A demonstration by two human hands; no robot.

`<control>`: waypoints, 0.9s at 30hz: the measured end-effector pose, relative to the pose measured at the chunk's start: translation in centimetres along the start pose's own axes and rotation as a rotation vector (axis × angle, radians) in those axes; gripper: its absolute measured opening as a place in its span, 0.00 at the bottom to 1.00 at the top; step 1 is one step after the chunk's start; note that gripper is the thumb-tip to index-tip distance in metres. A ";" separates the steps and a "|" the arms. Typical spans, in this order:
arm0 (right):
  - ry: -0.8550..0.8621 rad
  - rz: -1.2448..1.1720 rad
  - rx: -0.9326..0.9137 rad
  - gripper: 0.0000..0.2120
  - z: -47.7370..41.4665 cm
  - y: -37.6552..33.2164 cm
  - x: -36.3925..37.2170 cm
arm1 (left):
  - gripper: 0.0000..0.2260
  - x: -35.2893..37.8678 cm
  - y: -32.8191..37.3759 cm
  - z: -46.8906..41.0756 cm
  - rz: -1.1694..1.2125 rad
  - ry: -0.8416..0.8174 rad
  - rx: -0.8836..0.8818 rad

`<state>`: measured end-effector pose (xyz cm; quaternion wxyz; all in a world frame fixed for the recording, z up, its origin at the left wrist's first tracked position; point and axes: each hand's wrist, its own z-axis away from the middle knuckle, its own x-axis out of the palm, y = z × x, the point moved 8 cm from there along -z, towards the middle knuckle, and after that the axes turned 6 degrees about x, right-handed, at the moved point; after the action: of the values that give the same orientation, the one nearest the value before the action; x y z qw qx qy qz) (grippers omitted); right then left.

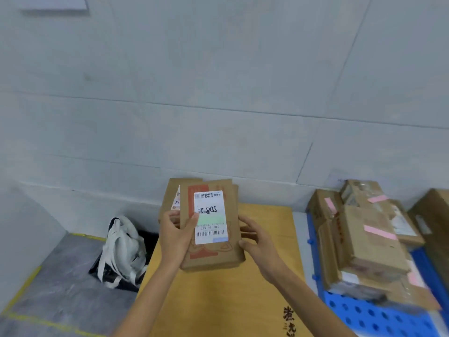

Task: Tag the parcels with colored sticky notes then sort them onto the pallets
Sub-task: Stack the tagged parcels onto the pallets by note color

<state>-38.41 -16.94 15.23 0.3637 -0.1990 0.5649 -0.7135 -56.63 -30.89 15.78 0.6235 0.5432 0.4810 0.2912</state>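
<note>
Checking hands first: left hand grips the left edge of the stack, thumb laid across the front. Right hand curls round the lower right edge, fingers behind, thumb in front. Both full, neither free. (A)

And the parcels themselves? (B)

Held upright in the air, just below centre, about 6 o'clock, over a tan sheet. The front parcel faces the camera. Its white label carries a green sticky note across the middle. A rear parcel pokes out at 10 o'clock of the front one. I cannot tell whether it has a note. (A)

So the step is sorting? (B)

My reading, yes: tag on, placement due. The blue pallet at 4 o'clock holds pink-tagged parcels, so green likely belongs elsewhere. No green pile shows in view. (A)

Advice for doing it well? (B)

Press the note flat with the left thumb, which sits touching its left edge. It looks lightly stuck and could peel in transit. Separate the front parcel from those behind before setting down, or an untagged one rides along. Support from below, since flat cartons slide against each other. Lay it label up so the colour reads at a glance. Mind the white bag at 8 o'clock on the floor when stepping left. (A)
</note>
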 end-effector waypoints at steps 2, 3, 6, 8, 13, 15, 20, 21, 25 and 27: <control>0.060 -0.017 -0.086 0.27 1.0 -3.0 -4.1 | 0.18 3.0 4.8 0.2 0.081 -0.043 0.091; 0.092 -0.035 -0.118 0.26 1.5 -4.1 -6.0 | 0.17 4.3 6.6 0.4 0.116 -0.059 0.122; 0.229 -0.091 -0.210 0.24 4.4 -6.3 -13.0 | 0.17 9.4 12.2 2.5 0.167 -0.122 0.218; 0.309 -0.076 -0.269 0.21 7.1 -6.6 -17.7 | 0.16 13.2 15.2 5.1 0.193 -0.171 0.263; 0.497 -0.125 -0.317 0.21 13.8 -4.7 -31.2 | 0.14 24.7 21.2 13.2 0.230 -0.281 0.355; 0.539 -0.150 -0.308 0.19 16.2 -3.3 -36.7 | 0.16 29.5 22.9 16.8 0.257 -0.343 0.364; 0.633 -0.158 -0.273 0.19 22.1 0.3 -48.9 | 0.17 40.1 26.8 26.5 0.310 -0.503 0.377; 0.654 -0.169 -0.268 0.19 23.2 0.9 -50.9 | 0.17 41.8 27.3 28.1 0.326 -0.538 0.365; 0.733 -0.179 -0.241 0.19 26.5 3.0 -57.8 | 0.18 47.8 28.4 32.7 0.340 -0.672 0.357; 0.763 -0.172 -0.229 0.18 27.6 3.5 -60.2 | 0.20 50.0 28.7 34.2 0.342 -0.725 0.355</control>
<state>21.29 9.29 27.33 0.0424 -0.0058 0.7163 -0.6964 -2.29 6.73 27.23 0.5916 0.7810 0.1768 0.0936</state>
